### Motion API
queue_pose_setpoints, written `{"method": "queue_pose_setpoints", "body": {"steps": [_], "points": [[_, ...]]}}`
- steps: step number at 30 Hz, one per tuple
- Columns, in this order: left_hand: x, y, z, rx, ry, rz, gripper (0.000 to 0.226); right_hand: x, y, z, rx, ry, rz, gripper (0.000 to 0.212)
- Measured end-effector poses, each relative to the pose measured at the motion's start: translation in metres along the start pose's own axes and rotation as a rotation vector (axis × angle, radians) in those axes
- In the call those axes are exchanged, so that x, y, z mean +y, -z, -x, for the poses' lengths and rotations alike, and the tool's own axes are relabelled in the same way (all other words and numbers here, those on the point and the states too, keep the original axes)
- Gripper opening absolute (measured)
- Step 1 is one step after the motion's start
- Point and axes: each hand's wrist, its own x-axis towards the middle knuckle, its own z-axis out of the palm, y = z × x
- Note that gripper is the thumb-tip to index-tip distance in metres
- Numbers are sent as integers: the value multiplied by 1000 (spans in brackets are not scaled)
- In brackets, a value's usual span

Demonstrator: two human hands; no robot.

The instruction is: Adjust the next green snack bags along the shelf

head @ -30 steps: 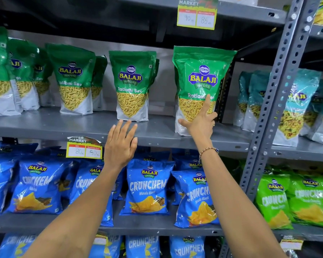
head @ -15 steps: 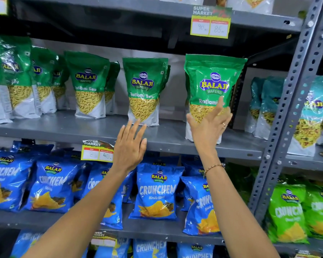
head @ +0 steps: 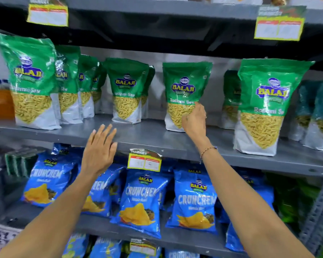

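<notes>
Nearest me, both forearms rise from the bottom edge of the view toward the grey shelves. My left hand (head: 99, 149) is spread flat, fingers straight and slightly fanned, holding nothing; its fingertips reach just over the front edge of the middle shelf (head: 153, 138), above a bare strip of shelf board. Behind its wrist and below that edge, blue chip bags (head: 142, 203) stand in a row on the lower shelf, packed side by side with little gap between them, and a yellow price tag (head: 144, 161) hangs from the middle shelf's front lip between my two arms.

Farther in, my right hand (head: 194, 121), with a bracelet (head: 207, 150) at the wrist, has its fingers curled against the lower right front of a green snack pouch (head: 185, 92). I cannot tell whether they pinch the pouch or only touch it. That pouch stands upright, set back from the front edge of the middle shelf, with open board on both sides: a gap to the next green pouch (head: 127, 90) on its left and a wider one to the large pouch (head: 267, 107) near the front edge at the right.

More green pouches (head: 32, 81) crowd the shelf's left end. Above, the upper shelf's edge carries two more tags (head: 280, 25).
</notes>
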Motion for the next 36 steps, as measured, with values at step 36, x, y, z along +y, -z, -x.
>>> {"method": "queue_pose_setpoints", "body": {"steps": [36], "points": [[-24,-35,-10,396,-38,41,47,-24,-74,-20,-141,-478,186,123]]}}
